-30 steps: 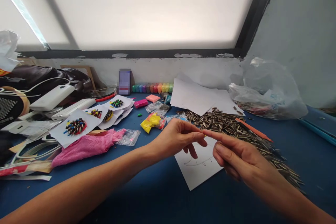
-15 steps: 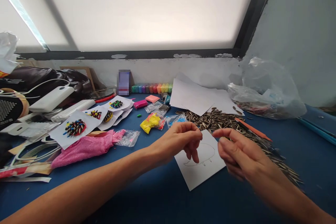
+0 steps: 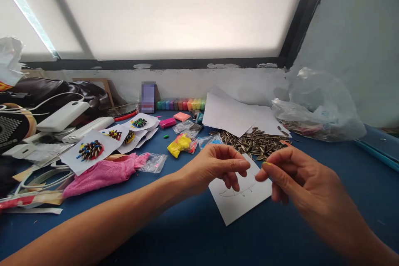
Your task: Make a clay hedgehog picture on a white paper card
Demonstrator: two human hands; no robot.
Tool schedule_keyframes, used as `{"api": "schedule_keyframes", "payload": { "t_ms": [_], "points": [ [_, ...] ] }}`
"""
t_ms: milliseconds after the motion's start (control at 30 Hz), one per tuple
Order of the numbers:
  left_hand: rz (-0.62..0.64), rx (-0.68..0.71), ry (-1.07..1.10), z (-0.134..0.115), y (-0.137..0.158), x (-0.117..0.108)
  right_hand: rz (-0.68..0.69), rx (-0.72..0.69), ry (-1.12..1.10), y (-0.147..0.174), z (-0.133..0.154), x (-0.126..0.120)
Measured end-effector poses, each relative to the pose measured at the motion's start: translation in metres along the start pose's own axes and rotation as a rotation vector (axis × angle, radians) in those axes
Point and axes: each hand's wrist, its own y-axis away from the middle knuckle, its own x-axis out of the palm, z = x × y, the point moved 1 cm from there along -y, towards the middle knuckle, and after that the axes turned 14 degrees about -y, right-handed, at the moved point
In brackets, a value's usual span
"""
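Note:
Over a white sheet of paper [image 3: 230,210] with a pencil-drawn outline, both hands are raised close together. My right hand [image 3: 299,178] pinches a tiny bit of yellow clay [image 3: 267,163] between thumb and forefinger. Just left of it, my left hand [image 3: 220,168] has its thumb and forefinger pressed together; anything between them is hidden. The hands do not touch. Behind them spreads a heap of sunflower seeds [image 3: 255,143]. A yellow clay lump [image 3: 179,145] in an opened wrapper lies left of the heap.
At left are finished seed-and-clay pictures [image 3: 90,151] on paper, a pink cloth [image 3: 102,174] and white power banks [image 3: 64,117]. Along the wall stand a phone [image 3: 148,97] and a row of coloured clay [image 3: 181,104]. Blank paper [image 3: 227,112] and a plastic bag [image 3: 321,108] lie at back right.
My right hand has turned, bringing the yellow bit into clear view at its fingertips. My left hand has shifted slightly right, its thumb now stretched along the forefinger.

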Motion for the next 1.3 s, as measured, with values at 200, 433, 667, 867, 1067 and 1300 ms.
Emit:
{"api": "schedule_keyframes", "payload": {
  "t_ms": [200, 433, 667, 867, 1067, 1300],
  "points": [
    [0.055, 0.013, -0.032, -0.001, 0.002, 0.005, 0.058, -0.098, 0.064, 0.002, -0.001, 0.002],
    [0.066, 0.000, -0.129, -0.003, 0.005, 0.009, 0.023, -0.199, 0.147, 0.002, -0.008, 0.005],
    [0.201, -0.004, -0.101, -0.003, 0.009, 0.019, 0.027, -0.285, 0.273, 0.002, -0.008, 0.004],
    [0.015, 0.041, -0.068, -0.002, 0.002, 0.005, 0.074, -0.230, 0.260, 0.003, -0.010, 0.003],
    [-0.161, 0.024, -0.055, -0.008, -0.004, -0.018, 0.219, -0.185, 0.189, 0.007, -0.010, -0.003],
    [-0.054, 0.006, -0.082, -0.003, -0.001, -0.008, 0.242, 0.076, 0.237, 0.000, -0.008, 0.000]
  ]
}}
